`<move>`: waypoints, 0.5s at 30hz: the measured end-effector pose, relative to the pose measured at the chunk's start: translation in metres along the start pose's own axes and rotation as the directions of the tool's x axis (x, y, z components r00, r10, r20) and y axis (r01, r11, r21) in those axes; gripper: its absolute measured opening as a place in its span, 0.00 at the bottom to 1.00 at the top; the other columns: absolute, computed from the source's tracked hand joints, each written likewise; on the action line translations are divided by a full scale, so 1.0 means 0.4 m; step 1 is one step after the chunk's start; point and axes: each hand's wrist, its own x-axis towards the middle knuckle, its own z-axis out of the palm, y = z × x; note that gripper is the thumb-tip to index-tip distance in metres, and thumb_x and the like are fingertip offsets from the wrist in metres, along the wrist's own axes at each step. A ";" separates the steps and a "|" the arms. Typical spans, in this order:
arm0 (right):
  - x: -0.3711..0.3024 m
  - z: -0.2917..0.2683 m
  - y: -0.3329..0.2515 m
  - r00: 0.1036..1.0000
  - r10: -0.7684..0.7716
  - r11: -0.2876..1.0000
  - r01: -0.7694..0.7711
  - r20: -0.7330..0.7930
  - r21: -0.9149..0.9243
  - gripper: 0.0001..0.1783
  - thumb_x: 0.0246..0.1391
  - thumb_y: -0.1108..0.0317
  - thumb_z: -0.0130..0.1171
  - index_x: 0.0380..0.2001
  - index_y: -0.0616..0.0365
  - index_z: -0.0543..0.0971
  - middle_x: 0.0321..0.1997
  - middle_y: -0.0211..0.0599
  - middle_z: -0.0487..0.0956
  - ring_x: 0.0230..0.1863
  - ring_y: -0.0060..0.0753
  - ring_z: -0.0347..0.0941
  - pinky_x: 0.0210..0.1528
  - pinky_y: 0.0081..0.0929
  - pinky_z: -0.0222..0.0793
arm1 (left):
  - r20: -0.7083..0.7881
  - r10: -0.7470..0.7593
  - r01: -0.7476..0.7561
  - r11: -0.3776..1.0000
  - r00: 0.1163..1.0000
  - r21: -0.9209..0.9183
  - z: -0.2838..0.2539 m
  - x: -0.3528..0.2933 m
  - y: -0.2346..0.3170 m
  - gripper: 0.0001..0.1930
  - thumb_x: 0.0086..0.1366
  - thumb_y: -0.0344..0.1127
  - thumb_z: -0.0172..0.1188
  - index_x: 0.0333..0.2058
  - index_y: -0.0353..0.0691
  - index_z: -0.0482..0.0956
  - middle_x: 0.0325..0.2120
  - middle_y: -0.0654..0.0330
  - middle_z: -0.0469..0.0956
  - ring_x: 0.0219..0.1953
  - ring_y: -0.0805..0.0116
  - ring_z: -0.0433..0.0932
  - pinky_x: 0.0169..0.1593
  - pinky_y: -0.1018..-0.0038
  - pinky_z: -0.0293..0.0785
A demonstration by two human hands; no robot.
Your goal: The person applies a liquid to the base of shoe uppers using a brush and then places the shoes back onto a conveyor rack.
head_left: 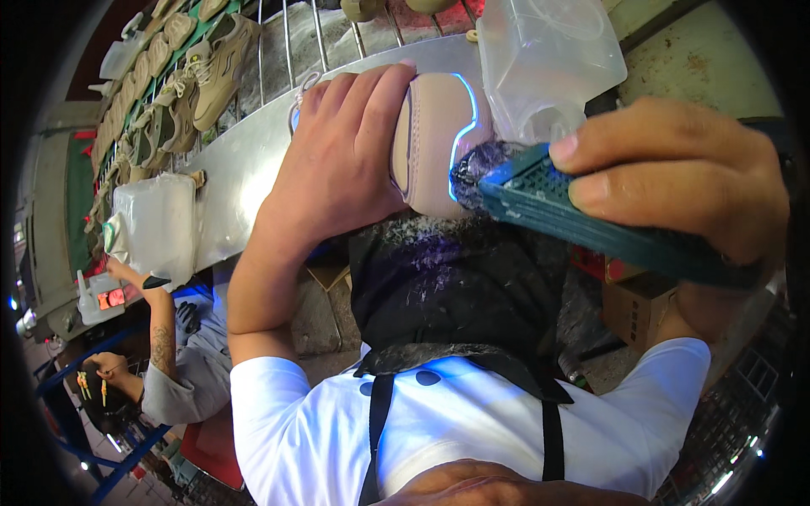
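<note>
My left hand point(354, 135) is closed round a beige shoe upper point(432, 143), its fingers over the far side. A bright blue glowing line curves along the upper's right part. In my right hand point(683, 169) is a blue-green brush point(582, 219), pinched between thumb and fingers. Its dark, clotted bristles point(485, 169) touch the upper at the lower end of the glowing line. Part of the shoe is hidden under my left hand. A pale lace loop point(305, 88) shows beyond that hand.
A translucent plastic container point(548, 59) stands just beyond the brush. Another whitish container point(156, 219) is at the left on the metal ledge point(228, 185). Several shoes point(221, 72) line a rack at far left. A co-worker point(190, 379) is at the lower left; cardboard boxes point(637, 308) lie at right.
</note>
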 end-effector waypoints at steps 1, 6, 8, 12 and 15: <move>0.011 -0.036 -0.008 0.997 0.013 1.000 -0.011 0.079 -0.023 0.16 0.58 0.61 0.65 0.43 0.62 0.80 0.43 0.57 0.83 0.37 0.45 0.85 0.36 0.32 0.81 | 0.001 0.013 -0.013 1.000 1.000 0.000 -0.007 0.013 0.003 0.49 0.41 0.39 0.77 0.62 0.35 0.63 0.53 0.50 0.74 0.52 0.48 0.74 0.55 0.56 0.67; -0.015 -0.067 -0.011 0.959 0.031 0.999 -0.022 0.283 -0.035 0.19 0.57 0.63 0.65 0.47 0.65 0.78 0.44 0.57 0.83 0.39 0.44 0.84 0.38 0.31 0.81 | 0.039 0.059 -0.058 0.998 0.998 -0.027 -0.015 0.059 0.009 0.52 0.39 0.40 0.78 0.64 0.37 0.62 0.53 0.50 0.74 0.51 0.47 0.75 0.53 0.56 0.69; -0.036 -0.072 -0.001 0.959 0.043 0.999 -0.046 0.280 0.003 0.21 0.57 0.64 0.66 0.49 0.66 0.78 0.44 0.56 0.83 0.40 0.44 0.84 0.39 0.31 0.81 | 0.148 0.009 -0.006 1.000 0.989 -0.023 -0.029 0.076 0.015 0.54 0.39 0.42 0.80 0.66 0.38 0.61 0.59 0.49 0.71 0.58 0.46 0.72 0.60 0.55 0.66; -0.115 -0.054 0.028 0.987 0.122 0.952 -0.146 0.107 0.269 0.24 0.56 0.66 0.66 0.53 0.68 0.76 0.45 0.56 0.82 0.41 0.43 0.84 0.40 0.31 0.82 | 0.226 -0.039 0.051 0.998 0.973 -0.045 -0.052 0.066 0.038 0.54 0.39 0.43 0.79 0.66 0.39 0.63 0.62 0.48 0.70 0.62 0.46 0.71 0.65 0.56 0.67; -0.163 0.027 0.051 0.928 0.327 0.756 -0.143 -0.179 0.639 0.26 0.56 0.67 0.66 0.55 0.70 0.75 0.46 0.55 0.82 0.42 0.43 0.84 0.41 0.31 0.82 | 0.200 0.025 0.029 0.965 0.980 -0.262 -0.057 0.056 0.010 0.56 0.37 0.38 0.76 0.67 0.37 0.59 0.53 0.42 0.76 0.53 0.38 0.76 0.58 0.56 0.73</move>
